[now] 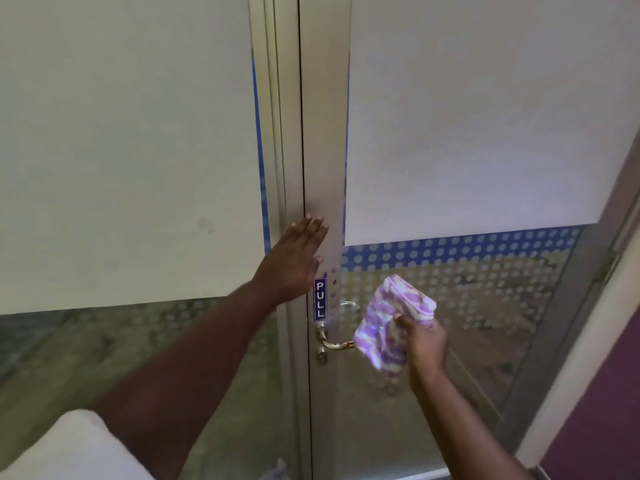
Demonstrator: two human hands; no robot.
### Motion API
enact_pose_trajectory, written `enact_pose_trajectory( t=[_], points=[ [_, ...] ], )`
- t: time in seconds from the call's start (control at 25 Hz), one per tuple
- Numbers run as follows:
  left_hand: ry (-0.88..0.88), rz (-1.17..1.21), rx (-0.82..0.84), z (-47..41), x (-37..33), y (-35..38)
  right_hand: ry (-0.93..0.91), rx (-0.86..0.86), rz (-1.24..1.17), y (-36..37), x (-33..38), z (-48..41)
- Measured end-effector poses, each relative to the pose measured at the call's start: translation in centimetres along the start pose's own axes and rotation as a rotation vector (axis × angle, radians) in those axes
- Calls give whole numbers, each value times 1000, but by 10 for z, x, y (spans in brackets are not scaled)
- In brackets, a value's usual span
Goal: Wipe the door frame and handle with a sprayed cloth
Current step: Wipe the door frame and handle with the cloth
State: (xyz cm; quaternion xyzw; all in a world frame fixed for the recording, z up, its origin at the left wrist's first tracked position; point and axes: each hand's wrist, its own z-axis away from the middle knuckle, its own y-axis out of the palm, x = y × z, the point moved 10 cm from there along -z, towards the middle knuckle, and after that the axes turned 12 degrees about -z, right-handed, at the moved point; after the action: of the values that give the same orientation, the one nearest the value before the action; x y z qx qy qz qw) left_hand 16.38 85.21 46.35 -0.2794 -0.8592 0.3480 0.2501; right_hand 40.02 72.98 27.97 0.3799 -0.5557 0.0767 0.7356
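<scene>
Hiding handle (333, 345) end, cloth (382, 327) in right hand (425, 345)

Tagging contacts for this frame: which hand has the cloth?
The right hand grips the purple-and-white cloth by the door handle; the left hand is flat, fingers straight, against the door frame above the PULL sign, holding nothing.

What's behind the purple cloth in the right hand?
The door handle runs behind the cloth, so its outer end is covered. Dotted glass shows around it. The right hand grips the cloth.
</scene>
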Motion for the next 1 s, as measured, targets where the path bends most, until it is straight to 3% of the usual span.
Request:
enact_pose_trajectory(
  t=[0.32, 0.48, 0.76, 1.0],
  points=[
    [226, -223, -174, -53, 11, 11, -372, -91, 82, 61, 10, 1],
    [247, -229, -258, -64, 7, 12, -642, 55, 159, 114, 14, 10],
    [242, -211, -324, -70, 11, 17, -767, 432, 503, 196, -54, 21],
    [204, -232, -394, -69, 13, 17, -930, 443, 745, 204, -78, 16]
  ],
)
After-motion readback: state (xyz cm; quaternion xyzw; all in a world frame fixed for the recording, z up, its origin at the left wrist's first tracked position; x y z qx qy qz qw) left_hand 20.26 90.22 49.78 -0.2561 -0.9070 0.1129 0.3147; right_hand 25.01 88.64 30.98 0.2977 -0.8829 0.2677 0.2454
